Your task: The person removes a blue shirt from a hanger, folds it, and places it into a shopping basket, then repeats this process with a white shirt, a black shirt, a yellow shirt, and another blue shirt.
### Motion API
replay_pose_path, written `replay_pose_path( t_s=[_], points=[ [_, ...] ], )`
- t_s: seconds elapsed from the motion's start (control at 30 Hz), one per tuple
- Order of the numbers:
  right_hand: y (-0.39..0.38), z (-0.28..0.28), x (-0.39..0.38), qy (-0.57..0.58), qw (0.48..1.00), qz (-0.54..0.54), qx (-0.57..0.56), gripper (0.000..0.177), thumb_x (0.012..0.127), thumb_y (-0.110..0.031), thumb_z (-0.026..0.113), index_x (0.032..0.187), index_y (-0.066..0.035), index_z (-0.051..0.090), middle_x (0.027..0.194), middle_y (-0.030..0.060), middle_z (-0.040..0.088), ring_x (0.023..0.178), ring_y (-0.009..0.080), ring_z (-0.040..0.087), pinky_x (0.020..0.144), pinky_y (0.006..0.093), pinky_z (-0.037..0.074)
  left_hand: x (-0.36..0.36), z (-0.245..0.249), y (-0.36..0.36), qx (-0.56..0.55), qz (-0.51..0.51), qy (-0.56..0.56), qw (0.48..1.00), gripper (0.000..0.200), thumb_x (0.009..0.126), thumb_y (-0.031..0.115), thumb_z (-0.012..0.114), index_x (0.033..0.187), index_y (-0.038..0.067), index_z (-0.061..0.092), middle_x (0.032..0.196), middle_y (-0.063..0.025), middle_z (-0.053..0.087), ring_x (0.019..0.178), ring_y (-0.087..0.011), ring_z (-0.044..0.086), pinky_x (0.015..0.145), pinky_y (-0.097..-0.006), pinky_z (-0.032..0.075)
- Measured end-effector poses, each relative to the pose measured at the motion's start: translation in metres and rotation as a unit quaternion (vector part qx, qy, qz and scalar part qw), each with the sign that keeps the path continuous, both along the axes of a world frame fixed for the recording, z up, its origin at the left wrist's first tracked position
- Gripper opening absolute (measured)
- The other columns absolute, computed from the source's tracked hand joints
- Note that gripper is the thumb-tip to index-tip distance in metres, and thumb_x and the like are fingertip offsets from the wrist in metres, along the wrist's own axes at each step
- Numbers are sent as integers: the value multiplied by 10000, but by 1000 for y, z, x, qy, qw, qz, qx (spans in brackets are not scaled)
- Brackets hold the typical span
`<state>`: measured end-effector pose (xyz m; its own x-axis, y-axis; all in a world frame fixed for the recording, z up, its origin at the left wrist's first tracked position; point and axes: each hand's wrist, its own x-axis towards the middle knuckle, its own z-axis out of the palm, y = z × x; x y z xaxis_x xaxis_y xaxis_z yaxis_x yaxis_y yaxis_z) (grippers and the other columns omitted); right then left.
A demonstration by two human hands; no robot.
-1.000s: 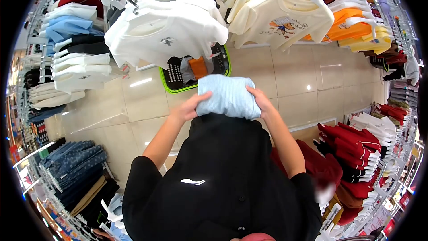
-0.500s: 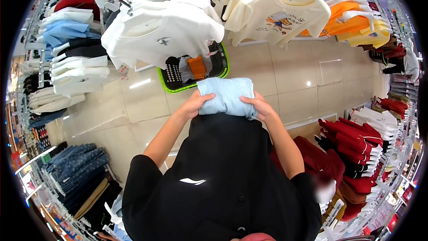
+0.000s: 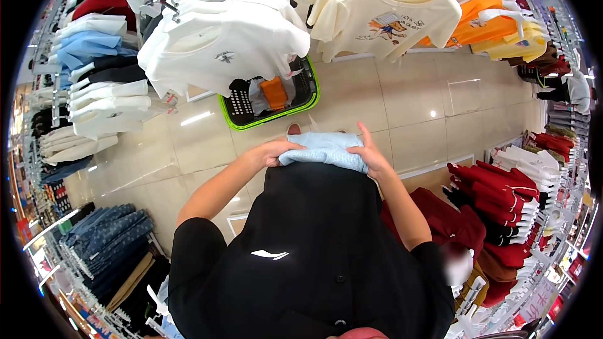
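And here, light blue, soft and finely textured: a folded cloth [image 3: 326, 149]. Sits as a compact, wide bundle, longer side to side than front to back. Bends and creases along the near side, edges a little uneven. Hangs in the air between left hand [image 3: 274, 152] and right hand [image 3: 372, 156], right by the front of the black shirt [image 3: 314, 226]. Shows no print on the visible face.
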<state>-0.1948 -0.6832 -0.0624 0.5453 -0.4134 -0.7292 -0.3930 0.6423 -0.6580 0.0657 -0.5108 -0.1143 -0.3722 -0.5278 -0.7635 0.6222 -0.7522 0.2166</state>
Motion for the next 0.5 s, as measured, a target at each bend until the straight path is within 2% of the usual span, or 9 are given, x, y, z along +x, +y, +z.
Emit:
replay_pose_path(
  t_s=[0.03,0.13,0.17,0.27,0.33,0.37,0.47,0.5],
  points=[
    [2,3,-1,6,1000,7,-10,811,842,-6,677,1567,-137,337,1550,206,343,1403,312,390,1146,371,345,-1,4,-1,-20,-13,-19,1000,506,932,105,690,1366,-83,508,1201,-175,673,1038,-186,694,884,-305,586],
    [-2,-9,-7,-50,997,7,50,637,870,-11,641,1480,-107,486,1468,186,446,1356,288,453,1098,358,407,1,11,-11,-25,-146,-177,973,694,896,208,737,1442,-78,420,1184,-179,670,997,-190,693,844,-293,578],
    [-4,-11,-10,-52,996,9,67,599,875,-11,633,1456,-97,511,1434,182,479,1321,281,487,1075,355,432,6,12,-15,-10,-244,-249,937,887,852,329,771,1499,-75,320,1172,-178,652,938,-198,677,766,-285,561],
    [-16,23,4,-64,993,2,103,525,888,-10,613,1407,-61,552,1352,175,556,1220,264,579,1013,353,501,5,54,-28,-83,-285,-394,870,572,860,349,741,1269,-1,547,992,-101,635,740,-155,596,578,-286,466],
    [-22,35,9,-75,991,-20,109,520,892,-6,606,1406,-32,537,1325,177,583,1158,261,626,979,359,537,17,24,-24,-64,-225,-433,870,536,877,367,709,1261,35,538,1006,-95,633,753,-163,603,605,-306,478],
    [-27,39,10,-96,987,-39,120,530,905,-10,586,1428,-15,498,1348,182,571,1181,267,618,997,367,530,25,12,-22,-55,-196,-452,869,518,885,376,693,1258,52,534,1012,-92,633,760,-167,606,619,-316,484],
    [-43,45,10,-157,971,-105,147,552,940,-28,533,1474,27,405,1400,197,546,1233,284,600,1039,392,513,34,13,-10,-19,-7,-465,885,473,922,379,632,1254,49,562,1003,-83,643,775,-166,608,650,-320,486],
    [-48,47,11,-175,964,-132,152,550,950,-37,521,1479,35,390,1406,201,542,1237,289,599,1046,399,509,34,15,-4,-28,0,-442,896,439,935,355,612,1249,51,573,1014,-83,652,781,-170,615,662,-316,492]
  ],
)
